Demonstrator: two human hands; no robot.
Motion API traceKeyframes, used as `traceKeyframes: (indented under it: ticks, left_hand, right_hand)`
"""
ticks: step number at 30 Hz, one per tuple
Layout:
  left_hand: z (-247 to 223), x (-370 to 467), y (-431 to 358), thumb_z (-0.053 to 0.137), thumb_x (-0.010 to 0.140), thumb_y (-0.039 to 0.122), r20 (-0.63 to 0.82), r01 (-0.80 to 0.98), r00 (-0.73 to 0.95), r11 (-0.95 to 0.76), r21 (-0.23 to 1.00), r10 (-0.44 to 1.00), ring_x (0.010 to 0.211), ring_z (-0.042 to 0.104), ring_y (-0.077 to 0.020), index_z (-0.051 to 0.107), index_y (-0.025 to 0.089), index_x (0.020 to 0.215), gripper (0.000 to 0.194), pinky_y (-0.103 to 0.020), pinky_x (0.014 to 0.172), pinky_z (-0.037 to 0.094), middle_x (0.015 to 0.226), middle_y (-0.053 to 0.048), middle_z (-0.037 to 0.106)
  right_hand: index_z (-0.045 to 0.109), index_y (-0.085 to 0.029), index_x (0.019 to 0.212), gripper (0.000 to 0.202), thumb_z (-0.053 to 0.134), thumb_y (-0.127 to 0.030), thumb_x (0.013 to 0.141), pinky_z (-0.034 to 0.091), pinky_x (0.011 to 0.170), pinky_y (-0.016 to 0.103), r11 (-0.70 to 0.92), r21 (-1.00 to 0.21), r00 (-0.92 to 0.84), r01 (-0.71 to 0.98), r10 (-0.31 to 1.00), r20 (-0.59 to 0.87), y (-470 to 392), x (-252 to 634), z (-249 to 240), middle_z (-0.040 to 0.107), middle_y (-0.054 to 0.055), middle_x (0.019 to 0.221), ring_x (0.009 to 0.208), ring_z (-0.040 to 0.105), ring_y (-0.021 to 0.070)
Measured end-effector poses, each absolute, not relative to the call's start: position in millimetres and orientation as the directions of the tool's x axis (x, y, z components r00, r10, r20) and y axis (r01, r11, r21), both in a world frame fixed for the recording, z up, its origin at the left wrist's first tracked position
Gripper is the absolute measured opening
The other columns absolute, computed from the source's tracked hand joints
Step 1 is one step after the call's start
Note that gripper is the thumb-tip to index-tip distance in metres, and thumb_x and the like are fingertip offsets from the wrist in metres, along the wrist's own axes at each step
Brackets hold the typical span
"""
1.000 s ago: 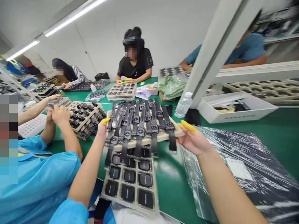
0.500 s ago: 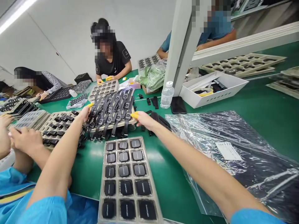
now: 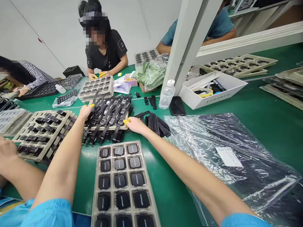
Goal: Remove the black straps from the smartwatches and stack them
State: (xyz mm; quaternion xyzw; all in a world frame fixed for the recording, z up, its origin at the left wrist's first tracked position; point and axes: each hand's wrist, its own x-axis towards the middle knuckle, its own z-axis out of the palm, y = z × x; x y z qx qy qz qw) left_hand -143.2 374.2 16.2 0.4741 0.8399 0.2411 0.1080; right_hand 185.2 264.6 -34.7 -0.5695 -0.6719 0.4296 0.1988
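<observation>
A beige tray (image 3: 125, 127) piled with black watches and straps (image 3: 107, 115) lies across the table from me. My left hand (image 3: 86, 111), yellow covers on its fingertips, grips the tray's left side. On the right side, my right hand (image 3: 134, 124) holds the tray edge, also with yellow fingertips. More straps show beneath the tray. Nearer to me, a tray of square black pieces (image 3: 119, 180) in rows lies on the green table. Loose black straps (image 3: 156, 123) are just right of my right hand.
Left, strap-filled trays (image 3: 44, 134) sit beside a co-worker's hand (image 3: 7, 151). Right are a bottle (image 3: 167, 95), a phone (image 3: 177, 106), a white box (image 3: 213, 90) and a large plastic bag (image 3: 227, 157). A person (image 3: 106, 53) sits opposite, near a white post (image 3: 184, 41).
The watch tray and both my hands have come down slightly, and the trays under the watches look lower. The view has shifted right. The co-worker's hand at left has moved toward the frame's edge.
</observation>
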Motion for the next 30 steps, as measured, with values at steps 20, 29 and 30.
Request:
traceKeyframes:
  ticks: [20, 29, 30]
  left_hand:
    - [-7, -143, 350, 0.067, 0.099, 0.039, 0.007, 0.823, -0.553, 0.545, 0.163, 0.833, 0.114, 0.066, -0.0251, 0.061, 0.016, 0.133, 0.041, -0.047, 0.096, 0.06, 0.133, -0.012, 0.063]
    - [-7, -139, 351, 0.06, 0.102, 0.043, 0.031, 0.817, -0.559, 0.544, 0.191, 0.828, 0.126, 0.061, -0.0303, 0.057, 0.017, 0.14, 0.046, -0.053, 0.103, 0.055, 0.143, -0.016, 0.059]
    - [-4, -137, 354, 0.054, 0.104, 0.046, 0.039, 0.833, -0.534, 0.518, 0.197, 0.844, 0.135, 0.056, -0.0338, 0.052, 0.017, 0.147, 0.052, -0.056, 0.108, 0.052, 0.15, -0.019, 0.054]
  right_hand:
    - [0.065, -0.022, 0.095, 0.029, 0.049, -0.045, 0.102, 0.033, 0.061, 0.031, 0.143, -0.532, -0.227, 0.835, 0.969, -0.096, 240, 236, -7, 0.078, 0.011, 0.098, 0.084, 0.069, 0.0264]
    - [0.063, -0.015, 0.118, 0.029, 0.052, -0.036, 0.101, 0.047, 0.081, 0.038, 0.116, -0.201, -0.102, 0.973, 0.992, 0.077, 210, 328, -34, 0.067, 0.019, 0.116, 0.111, 0.062, 0.0342]
    - [0.063, -0.013, 0.12, 0.031, 0.052, -0.036, 0.101, 0.048, 0.084, 0.04, 0.119, -0.18, -0.107, 0.977, 0.992, 0.074, 209, 329, -39, 0.066, 0.02, 0.118, 0.112, 0.061, 0.0352]
